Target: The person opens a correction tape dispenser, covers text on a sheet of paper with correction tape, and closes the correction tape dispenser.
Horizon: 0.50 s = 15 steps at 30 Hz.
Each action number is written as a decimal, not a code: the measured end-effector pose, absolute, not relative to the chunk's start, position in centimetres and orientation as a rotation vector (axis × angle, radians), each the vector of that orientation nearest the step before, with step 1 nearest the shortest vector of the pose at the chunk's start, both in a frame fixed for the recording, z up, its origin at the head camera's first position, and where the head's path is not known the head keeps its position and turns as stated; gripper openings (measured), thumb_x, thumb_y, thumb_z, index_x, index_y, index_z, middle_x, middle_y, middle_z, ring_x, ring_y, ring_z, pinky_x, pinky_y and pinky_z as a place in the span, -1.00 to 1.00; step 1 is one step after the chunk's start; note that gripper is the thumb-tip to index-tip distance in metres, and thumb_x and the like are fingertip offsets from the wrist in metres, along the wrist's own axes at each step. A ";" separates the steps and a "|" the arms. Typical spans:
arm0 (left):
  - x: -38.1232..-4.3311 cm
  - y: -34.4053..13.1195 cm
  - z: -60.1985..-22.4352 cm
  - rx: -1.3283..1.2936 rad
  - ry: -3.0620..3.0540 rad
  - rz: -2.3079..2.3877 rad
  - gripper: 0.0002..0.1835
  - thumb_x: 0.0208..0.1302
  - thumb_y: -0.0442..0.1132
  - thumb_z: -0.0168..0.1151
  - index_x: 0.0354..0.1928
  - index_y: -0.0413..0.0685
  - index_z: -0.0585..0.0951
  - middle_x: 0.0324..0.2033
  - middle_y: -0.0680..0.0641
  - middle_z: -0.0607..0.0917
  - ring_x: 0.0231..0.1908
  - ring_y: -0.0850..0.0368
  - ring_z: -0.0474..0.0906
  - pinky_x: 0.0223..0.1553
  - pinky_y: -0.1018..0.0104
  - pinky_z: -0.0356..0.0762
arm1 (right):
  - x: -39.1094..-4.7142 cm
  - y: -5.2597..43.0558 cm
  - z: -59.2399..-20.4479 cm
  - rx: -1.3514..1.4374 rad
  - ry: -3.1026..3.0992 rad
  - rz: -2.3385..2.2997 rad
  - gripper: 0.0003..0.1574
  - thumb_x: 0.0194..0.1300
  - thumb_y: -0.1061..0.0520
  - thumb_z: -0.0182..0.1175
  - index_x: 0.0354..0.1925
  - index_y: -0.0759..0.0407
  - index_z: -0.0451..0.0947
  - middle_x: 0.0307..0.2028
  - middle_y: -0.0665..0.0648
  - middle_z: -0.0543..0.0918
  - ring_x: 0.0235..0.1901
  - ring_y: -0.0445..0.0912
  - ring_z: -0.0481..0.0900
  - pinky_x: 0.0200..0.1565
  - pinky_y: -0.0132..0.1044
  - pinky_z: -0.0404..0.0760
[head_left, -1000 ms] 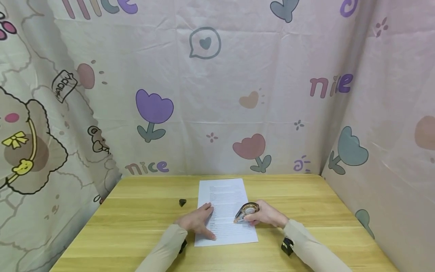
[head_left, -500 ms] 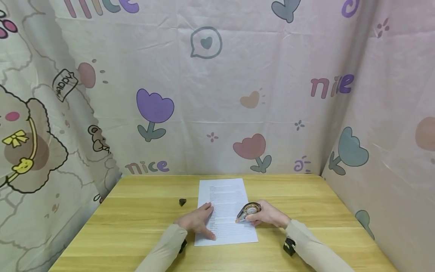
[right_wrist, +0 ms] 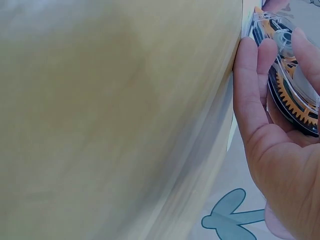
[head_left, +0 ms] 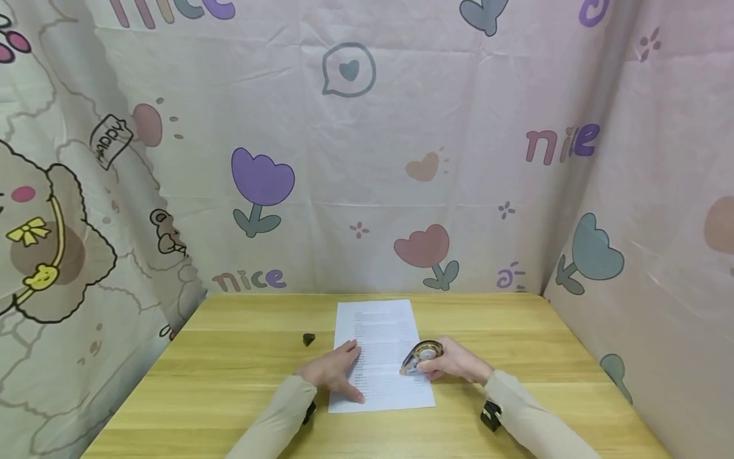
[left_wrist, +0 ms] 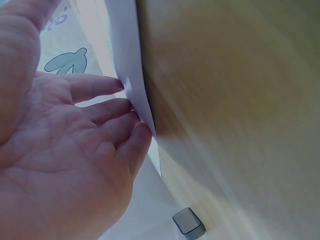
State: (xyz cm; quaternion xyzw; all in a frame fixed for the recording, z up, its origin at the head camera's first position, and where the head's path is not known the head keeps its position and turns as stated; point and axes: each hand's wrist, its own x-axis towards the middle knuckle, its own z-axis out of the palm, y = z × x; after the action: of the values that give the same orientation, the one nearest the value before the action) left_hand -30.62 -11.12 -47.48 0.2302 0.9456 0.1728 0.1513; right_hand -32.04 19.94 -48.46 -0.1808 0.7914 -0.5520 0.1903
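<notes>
A printed sheet of paper (head_left: 381,325) lies on the table, its lines of text running across it. My left hand (head_left: 332,371) rests on the sheet's left side with fingers spread; in the left wrist view its fingertips (left_wrist: 141,131) touch the paper. On the right side of the sheet, my right hand (head_left: 459,361) grips a correction tape dispenser (head_left: 427,352) between thumb and fingers. The dispenser's tip touches or nearly touches the printed lines. In the right wrist view its clear case and orange gear (right_wrist: 290,97) show. A small dark cap (head_left: 308,339) lies left of the paper.
The wooden table (head_left: 241,357) reaches back to a patterned curtain (head_left: 367,153) hanging behind it and along both sides. Black wrist-worn devices (head_left: 490,414) sit below the sleeves. The dark cap (left_wrist: 189,223) also appears at the bottom of the left wrist view.
My right hand has slid slightly to the right with the correction tape dispenser, its tip moving along over the paper. The left hand and the sheet have stayed in place.
</notes>
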 end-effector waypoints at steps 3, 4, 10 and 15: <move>-30.7 -11.1 -47.5 0.657 2.713 0.494 0.18 -0.12 0.18 0.56 0.47 -0.20 0.19 0.52 -0.21 0.09 0.51 -0.15 0.01 0.48 -0.06 0.08 | -32.0 20.1 -48.4 -0.500 2.216 -1.558 -0.62 0.16 0.24 0.39 -0.10 0.45 0.60 -0.27 0.29 0.73 -0.37 -0.01 0.71 -0.25 -0.12 0.76; -30.7 -11.1 -47.5 0.654 2.711 0.494 0.18 -0.12 0.18 0.55 0.47 -0.20 0.19 0.52 -0.21 0.09 0.51 -0.15 0.01 0.48 -0.06 0.08 | -32.0 20.1 -48.4 -0.498 2.213 -1.560 -0.63 0.16 0.24 0.39 -0.10 0.45 0.60 -0.27 0.30 0.73 -0.36 -0.01 0.71 -0.25 -0.12 0.76; -30.6 -11.0 -47.4 0.641 2.704 0.511 0.18 -0.12 0.17 0.56 0.47 -0.21 0.19 0.52 -0.21 0.08 0.51 -0.15 0.00 0.48 -0.07 0.07 | -32.1 20.5 -48.5 -0.499 2.228 -1.555 -0.67 0.15 0.24 0.40 -0.14 0.41 0.62 -0.29 0.29 0.74 -0.37 -0.01 0.71 -0.27 -0.14 0.76; -30.6 -11.0 -47.3 0.638 2.703 0.509 0.17 -0.12 0.17 0.56 0.47 -0.20 0.19 0.52 -0.20 0.08 0.51 -0.14 0.00 0.48 -0.07 0.07 | -32.2 20.7 -48.6 -0.494 2.240 -1.535 -0.69 0.14 0.22 0.41 -0.16 0.37 0.64 -0.31 0.25 0.75 -0.41 -0.05 0.71 -0.28 -0.17 0.76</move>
State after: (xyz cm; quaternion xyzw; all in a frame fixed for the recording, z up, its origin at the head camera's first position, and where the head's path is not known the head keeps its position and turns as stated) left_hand -30.59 -10.96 -47.26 0.2233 0.9452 0.1779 0.1586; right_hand -32.16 20.71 -48.61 -0.1759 0.7968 -0.5460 0.1897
